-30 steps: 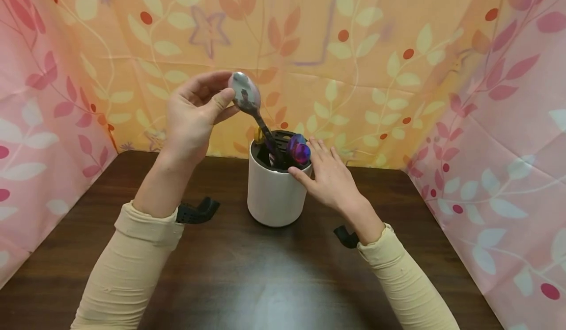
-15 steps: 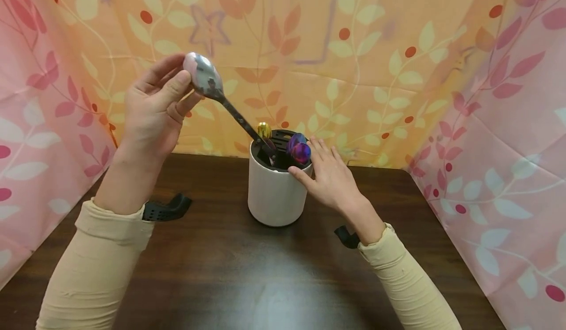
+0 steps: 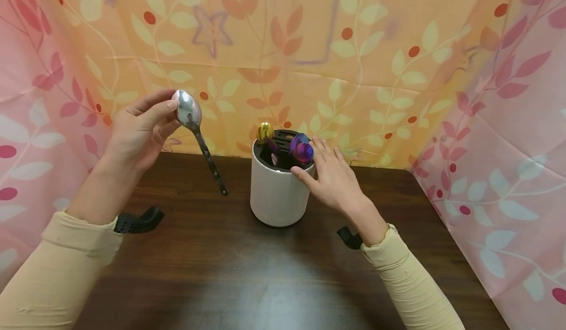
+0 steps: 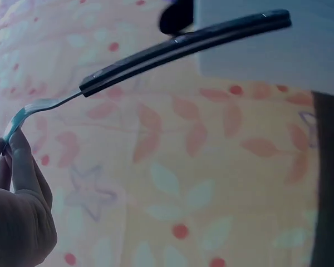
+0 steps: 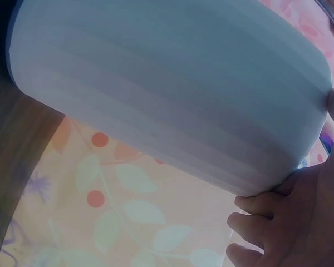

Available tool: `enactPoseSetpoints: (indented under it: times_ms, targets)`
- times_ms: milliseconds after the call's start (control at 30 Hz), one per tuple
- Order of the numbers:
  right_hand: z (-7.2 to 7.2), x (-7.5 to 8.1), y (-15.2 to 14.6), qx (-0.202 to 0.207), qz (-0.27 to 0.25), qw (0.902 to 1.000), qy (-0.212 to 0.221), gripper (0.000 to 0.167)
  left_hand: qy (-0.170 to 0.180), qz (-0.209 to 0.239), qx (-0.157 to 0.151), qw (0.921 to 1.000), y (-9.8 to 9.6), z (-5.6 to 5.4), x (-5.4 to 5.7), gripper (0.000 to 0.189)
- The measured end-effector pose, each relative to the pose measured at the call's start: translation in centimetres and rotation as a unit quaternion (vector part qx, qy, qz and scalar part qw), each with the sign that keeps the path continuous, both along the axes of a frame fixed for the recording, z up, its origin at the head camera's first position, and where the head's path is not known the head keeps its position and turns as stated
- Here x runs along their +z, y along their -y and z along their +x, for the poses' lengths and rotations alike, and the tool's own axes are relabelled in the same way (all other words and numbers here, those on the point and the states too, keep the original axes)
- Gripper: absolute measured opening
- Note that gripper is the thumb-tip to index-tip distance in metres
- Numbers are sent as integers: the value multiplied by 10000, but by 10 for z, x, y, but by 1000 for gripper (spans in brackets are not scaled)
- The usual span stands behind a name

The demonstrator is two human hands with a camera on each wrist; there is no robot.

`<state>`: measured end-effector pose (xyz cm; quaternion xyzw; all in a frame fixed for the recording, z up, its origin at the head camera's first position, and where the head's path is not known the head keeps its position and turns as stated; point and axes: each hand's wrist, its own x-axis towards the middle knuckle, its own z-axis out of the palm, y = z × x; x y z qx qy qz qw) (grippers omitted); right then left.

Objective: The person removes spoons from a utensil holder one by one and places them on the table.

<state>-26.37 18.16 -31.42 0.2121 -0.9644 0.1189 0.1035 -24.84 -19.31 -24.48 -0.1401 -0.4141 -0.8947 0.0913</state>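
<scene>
My left hand pinches a spoon by the edge of its shiny metal bowl, between thumb and fingers. The spoon's dark handle carries small studs and slants down to the right over the table, apart from the holder. A white round utensil holder with a black slotted insert stands upright at the middle. My right hand rests on the holder's right rim with its fingers extended. Out of the holder stick a gold rounded utensil head and purple-blue rounded heads; their lower parts are hidden inside.
Dark wooden table lies under both arms. A patterned orange cloth hangs behind it, with pink cloth at both sides. Black wrist mounts jut from each sleeve cuff.
My left hand has drawn the spoon out of the holder, up and left, then lowered a little. The gold head now shows fully. My right hand keeps its place on the rim.
</scene>
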Motion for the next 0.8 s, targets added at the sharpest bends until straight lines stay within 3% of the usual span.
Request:
enactPoseSetpoints:
  times_ms: [133,267,400,600,800]
  targets:
    - [0,0,0,14,3,10000,-15,99,485,-513,29,9975,16,-7,-19,18]
    - [-1,-1,-1,13,-3,10000,-19,99,915,-1051,-43,9902,35,-15,-36,19]
    - [0,-2,-3,3,-15,10000,-33,98,1115,-1538,-244,9815,56,-25,-52,21]
    - [0,-1,-3,13,-22,10000,-34,98,1334,-2321,-626,9615,93,-41,-74,27]
    - [0,-1,-1,43,-1,10000,-43,98,1579,-3031,-840,9360,132,-52,-91,34]
